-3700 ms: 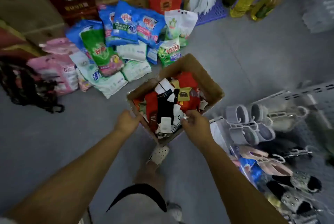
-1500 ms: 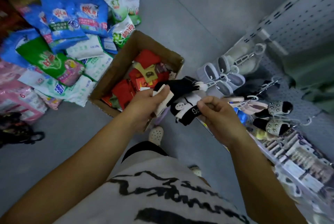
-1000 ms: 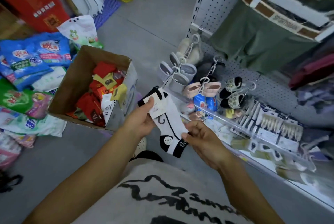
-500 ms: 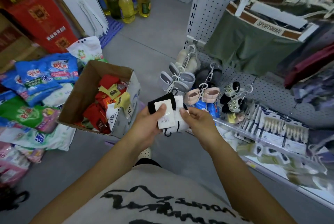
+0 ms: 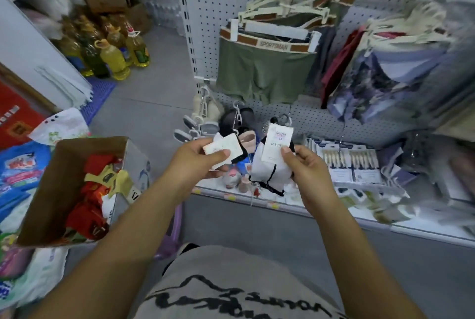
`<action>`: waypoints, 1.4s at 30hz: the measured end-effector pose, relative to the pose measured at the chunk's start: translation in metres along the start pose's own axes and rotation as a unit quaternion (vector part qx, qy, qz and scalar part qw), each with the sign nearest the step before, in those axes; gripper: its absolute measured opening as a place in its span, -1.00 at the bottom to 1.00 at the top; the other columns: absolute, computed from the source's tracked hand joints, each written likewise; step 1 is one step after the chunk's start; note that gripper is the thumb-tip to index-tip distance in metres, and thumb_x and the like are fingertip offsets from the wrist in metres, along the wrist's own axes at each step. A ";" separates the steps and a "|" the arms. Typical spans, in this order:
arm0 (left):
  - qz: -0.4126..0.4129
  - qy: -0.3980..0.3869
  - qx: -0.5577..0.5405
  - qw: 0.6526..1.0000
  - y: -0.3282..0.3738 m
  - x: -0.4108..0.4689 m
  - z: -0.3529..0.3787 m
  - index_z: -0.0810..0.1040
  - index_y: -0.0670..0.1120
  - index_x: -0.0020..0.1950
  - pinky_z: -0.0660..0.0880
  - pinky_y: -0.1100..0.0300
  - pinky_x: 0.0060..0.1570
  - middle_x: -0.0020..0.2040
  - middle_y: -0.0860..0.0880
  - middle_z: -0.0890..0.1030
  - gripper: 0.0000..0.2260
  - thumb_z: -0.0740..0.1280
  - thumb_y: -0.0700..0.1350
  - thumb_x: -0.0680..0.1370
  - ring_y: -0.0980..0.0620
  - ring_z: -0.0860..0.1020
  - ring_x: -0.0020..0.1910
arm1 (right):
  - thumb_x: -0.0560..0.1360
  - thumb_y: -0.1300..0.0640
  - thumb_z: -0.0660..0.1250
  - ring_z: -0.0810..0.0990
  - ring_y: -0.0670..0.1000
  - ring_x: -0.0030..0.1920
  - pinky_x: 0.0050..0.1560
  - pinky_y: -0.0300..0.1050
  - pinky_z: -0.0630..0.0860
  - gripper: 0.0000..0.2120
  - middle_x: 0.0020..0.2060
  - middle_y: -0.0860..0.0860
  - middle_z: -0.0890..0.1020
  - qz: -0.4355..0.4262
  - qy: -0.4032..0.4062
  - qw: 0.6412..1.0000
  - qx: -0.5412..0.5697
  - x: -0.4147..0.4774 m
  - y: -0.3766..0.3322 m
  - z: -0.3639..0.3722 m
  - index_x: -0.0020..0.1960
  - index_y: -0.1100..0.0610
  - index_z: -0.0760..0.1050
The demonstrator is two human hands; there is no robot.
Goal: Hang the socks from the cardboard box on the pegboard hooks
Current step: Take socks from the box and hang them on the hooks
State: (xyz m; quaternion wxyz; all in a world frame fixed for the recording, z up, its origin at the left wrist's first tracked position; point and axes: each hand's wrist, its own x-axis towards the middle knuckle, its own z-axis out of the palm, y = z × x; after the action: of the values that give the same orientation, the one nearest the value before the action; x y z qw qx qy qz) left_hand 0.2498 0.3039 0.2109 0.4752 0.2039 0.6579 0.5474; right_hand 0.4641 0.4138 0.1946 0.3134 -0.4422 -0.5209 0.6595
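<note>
The left hand (image 5: 195,164) pinches a folded, black-edged sock pair with a white card label (image 5: 228,149). Its thumb lies on top of the card and the other fingers (image 5: 216,174) curl beneath it. The right hand (image 5: 307,169) grips a white sock pair with thin black trim (image 5: 267,172). Its thumb presses on the tall white paper tag (image 5: 277,142) that stands up from the pair, and the rest of its fingers wrap behind the fabric. The two bundles are just beside one another and not touching.

Just beyond the right-hand fingers, a thin metal hook (image 5: 285,118) juts from the white perforated pegboard (image 5: 205,23). The top of the tag is near it, but I cannot tell whether they touch. Beyond the left-hand fingers, pale and dark slippers on clip hangers (image 5: 200,123) hang from the same board. Higher up, past both hands, hangs olive-green underwear with a brown "SPORTSMAN" waistband (image 5: 262,74).

To the left of and lower than the left-hand fingers sits the open brown cardboard box (image 5: 43,197), which holds red packaged socks (image 5: 87,213). Far beyond it, yellow cooking-oil bottles (image 5: 115,61) stand on the grey floor (image 5: 144,102). To the right of the right-hand fingers, carded small goods (image 5: 352,164) lie on a shelf.
</note>
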 end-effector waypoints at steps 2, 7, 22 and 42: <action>0.030 -0.013 0.035 0.999 0.012 0.003 0.030 0.69 -0.05 -0.08 0.58 0.26 -0.38 -0.20 -0.07 0.75 -0.87 0.53 -0.26 0.48 0.01 0.68 -0.35 | 0.57 0.03 0.41 0.68 -0.10 -0.22 -0.27 -0.22 0.56 -0.86 -0.19 -0.03 0.74 -0.011 0.025 1.000 -0.003 -0.006 -0.010 -0.028 -0.15 0.01 0.65; 0.130 -0.007 0.044 0.991 0.038 0.004 0.103 0.65 -0.08 -0.18 0.51 0.29 -0.47 -0.26 -0.03 0.74 -0.81 0.61 -0.28 0.37 0.10 0.65 -0.41 | 0.55 0.01 0.43 0.70 0.02 0.07 0.18 0.07 0.56 -0.86 0.00 -0.01 0.74 -0.032 0.063 0.997 -0.002 -0.020 -0.031 -0.091 0.05 0.05 0.66; 0.302 -0.062 0.026 0.951 0.116 0.031 0.240 0.53 0.09 0.09 0.52 0.44 -0.09 -0.03 0.24 0.71 -0.96 0.34 -0.03 0.65 0.28 0.65 -0.04 | 0.62 0.09 0.34 0.71 -0.13 -0.17 -0.20 -0.34 0.53 -0.88 -0.17 -0.08 0.74 -0.174 0.125 0.976 -0.044 -0.003 -0.134 -0.185 -0.04 0.06 0.62; 0.364 0.013 0.006 0.931 0.323 0.190 0.301 0.49 0.10 0.25 0.61 0.14 -0.02 0.07 0.16 0.69 -0.83 0.29 -0.07 0.67 0.18 0.68 0.00 | 0.64 -0.06 0.27 0.61 0.33 -0.21 -0.20 0.22 0.56 -0.91 -0.13 0.34 0.62 -0.343 0.141 0.917 -0.147 0.206 -0.333 -0.205 0.10 -0.09 0.50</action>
State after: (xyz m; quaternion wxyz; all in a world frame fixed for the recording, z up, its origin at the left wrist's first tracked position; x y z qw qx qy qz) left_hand 0.3355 0.7149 0.4449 0.2336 0.4248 0.5479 0.6817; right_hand 0.5498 0.7647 0.4487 0.5216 -0.3664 -0.6822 0.3582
